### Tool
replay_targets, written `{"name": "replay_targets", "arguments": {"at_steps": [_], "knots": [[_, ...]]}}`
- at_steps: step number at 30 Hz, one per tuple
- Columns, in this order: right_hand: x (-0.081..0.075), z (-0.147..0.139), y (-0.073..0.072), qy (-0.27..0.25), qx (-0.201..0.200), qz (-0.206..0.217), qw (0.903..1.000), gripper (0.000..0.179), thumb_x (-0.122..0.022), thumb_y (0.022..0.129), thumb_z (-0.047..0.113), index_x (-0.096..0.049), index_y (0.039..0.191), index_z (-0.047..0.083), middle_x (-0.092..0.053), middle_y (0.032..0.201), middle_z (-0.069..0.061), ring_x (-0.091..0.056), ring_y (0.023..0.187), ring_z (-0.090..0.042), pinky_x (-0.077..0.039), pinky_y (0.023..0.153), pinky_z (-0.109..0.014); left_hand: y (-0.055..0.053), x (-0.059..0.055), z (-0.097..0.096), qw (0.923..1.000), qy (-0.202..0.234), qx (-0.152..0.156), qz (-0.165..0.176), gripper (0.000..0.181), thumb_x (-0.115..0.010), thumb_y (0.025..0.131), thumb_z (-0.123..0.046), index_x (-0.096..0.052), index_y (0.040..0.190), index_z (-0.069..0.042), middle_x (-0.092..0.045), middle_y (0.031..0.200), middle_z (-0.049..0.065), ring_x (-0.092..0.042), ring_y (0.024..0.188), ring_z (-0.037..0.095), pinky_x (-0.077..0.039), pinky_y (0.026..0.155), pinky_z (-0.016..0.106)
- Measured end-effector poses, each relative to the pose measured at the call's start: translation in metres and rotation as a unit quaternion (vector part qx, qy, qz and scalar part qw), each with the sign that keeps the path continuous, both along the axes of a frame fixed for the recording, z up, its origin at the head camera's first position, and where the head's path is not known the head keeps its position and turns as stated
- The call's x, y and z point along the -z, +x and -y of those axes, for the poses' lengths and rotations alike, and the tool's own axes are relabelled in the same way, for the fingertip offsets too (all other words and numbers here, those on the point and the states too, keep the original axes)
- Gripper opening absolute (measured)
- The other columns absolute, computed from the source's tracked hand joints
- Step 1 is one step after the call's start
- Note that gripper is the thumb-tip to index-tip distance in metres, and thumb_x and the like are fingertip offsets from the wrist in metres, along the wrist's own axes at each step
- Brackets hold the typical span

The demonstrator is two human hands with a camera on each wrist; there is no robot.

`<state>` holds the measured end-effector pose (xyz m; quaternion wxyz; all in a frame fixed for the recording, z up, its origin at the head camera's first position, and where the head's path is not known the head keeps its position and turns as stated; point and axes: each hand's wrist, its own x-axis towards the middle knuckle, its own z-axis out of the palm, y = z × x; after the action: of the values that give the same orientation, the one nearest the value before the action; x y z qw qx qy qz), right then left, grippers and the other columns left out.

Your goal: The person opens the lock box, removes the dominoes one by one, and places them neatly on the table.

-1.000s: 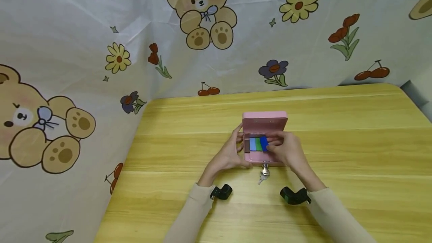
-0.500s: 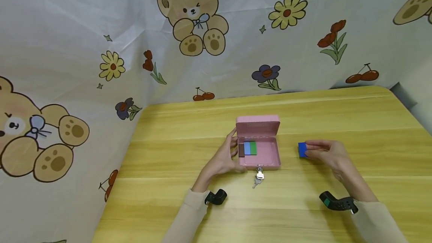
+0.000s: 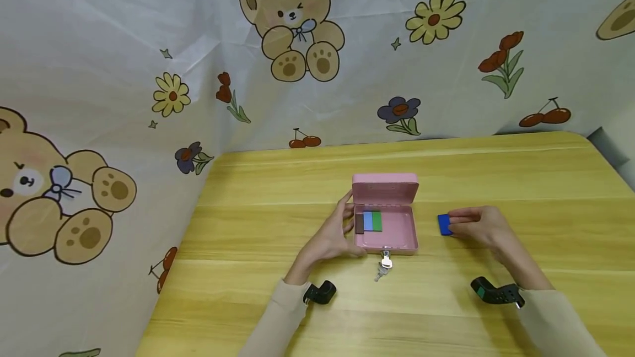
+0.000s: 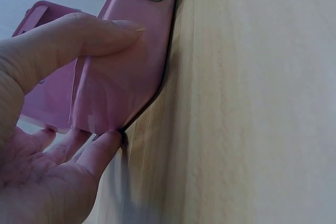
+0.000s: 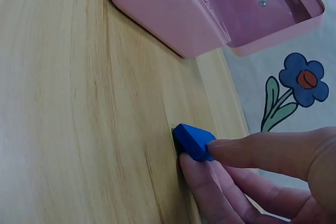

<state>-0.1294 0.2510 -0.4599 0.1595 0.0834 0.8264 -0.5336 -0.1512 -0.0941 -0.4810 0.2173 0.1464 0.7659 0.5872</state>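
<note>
A pink cash box (image 3: 401, 230) stands with its lid (image 3: 385, 189) raised. My left hand (image 3: 328, 237) grips its left side, thumb along the front wall (image 4: 118, 85) and fingers round the side. Inside, at the left, a brown block (image 3: 359, 223), a light blue block (image 3: 367, 221) and a green block (image 3: 377, 221) lie side by side. To the right of the box, my right hand (image 3: 483, 228) pinches a dark blue block (image 5: 193, 141) between thumb and fingers, down at the tabletop.
A key (image 3: 381, 274) hangs on a ring from the lock (image 3: 386, 261) at the box front. The wooden table (image 3: 278, 191) runs back to a white cloth (image 3: 362, 76) printed with bears and flowers. Each wrist carries a black camera (image 3: 320, 292).
My right hand has lifted the dark blue block out of the box and moved right with it, down to the table. The left hand keeps its hold on the box.
</note>
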Motion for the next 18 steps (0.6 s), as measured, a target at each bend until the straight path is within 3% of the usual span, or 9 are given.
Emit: {"name": "replay_targets", "arguments": {"at_steps": [4,7,10,14,18], "knots": [[-0.005,0.000,0.003,0.015,0.000,-0.009,0.9999,0.041,-0.062,0.103,0.004,-0.055,0.130,-0.026,-0.076,0.103,-0.018,-0.071,0.077,-0.003,-0.064,0.069,-0.021,0.000,0.000,0.000,1.0000,-0.001,0.001,-0.002,0.144,-0.089,0.061,0.020,-0.004,0.169,-0.023,-0.034,0.163,0.011,-0.035,0.151,0.032,-0.041,0.120,0.034],[-0.011,0.009,0.012,0.039,0.018,-0.058,0.9974,0.040,-0.059,0.106,0.008,-0.057,0.130,-0.023,-0.073,0.109,-0.025,-0.070,0.077,-0.002,-0.063,0.070,-0.020,-0.001,0.001,0.000,1.0000,0.003,0.005,-0.002,0.144,-0.089,0.061,0.020,-0.004,0.169,-0.025,-0.035,0.162,0.010,-0.035,0.150,0.031,-0.041,0.119,0.032],[-0.018,0.031,0.021,0.012,0.032,-0.095,0.9949,0.039,-0.057,0.107,0.010,-0.057,0.133,-0.019,-0.070,0.117,-0.030,-0.071,0.082,-0.002,-0.064,0.076,-0.020,0.000,0.001,0.002,0.9999,0.005,0.009,-0.006,0.144,-0.088,0.062,0.019,-0.004,0.169,-0.026,-0.036,0.161,0.010,-0.035,0.150,0.030,-0.040,0.121,0.031],[-0.026,0.077,0.024,-0.092,0.002,-0.073,0.9931,0.039,-0.054,0.108,0.005,-0.053,0.139,-0.018,-0.065,0.129,-0.033,-0.076,0.098,-0.018,-0.065,0.088,-0.030,0.001,0.000,0.003,1.0000,0.004,0.003,-0.008,0.144,-0.089,0.062,0.019,-0.004,0.169,-0.026,-0.035,0.161,0.012,-0.035,0.150,0.031,-0.039,0.121,0.034],[-0.027,0.114,0.018,-0.091,-0.014,-0.034,0.9952,0.040,-0.053,0.106,0.001,-0.050,0.142,-0.016,-0.063,0.131,-0.034,-0.072,0.108,-0.031,-0.066,0.087,-0.035,0.002,-0.001,0.000,1.0000,0.001,-0.002,-0.004,0.144,-0.090,0.061,0.019,-0.005,0.169,-0.026,-0.035,0.162,0.013,-0.035,0.150,0.033,-0.042,0.120,0.036]]}}
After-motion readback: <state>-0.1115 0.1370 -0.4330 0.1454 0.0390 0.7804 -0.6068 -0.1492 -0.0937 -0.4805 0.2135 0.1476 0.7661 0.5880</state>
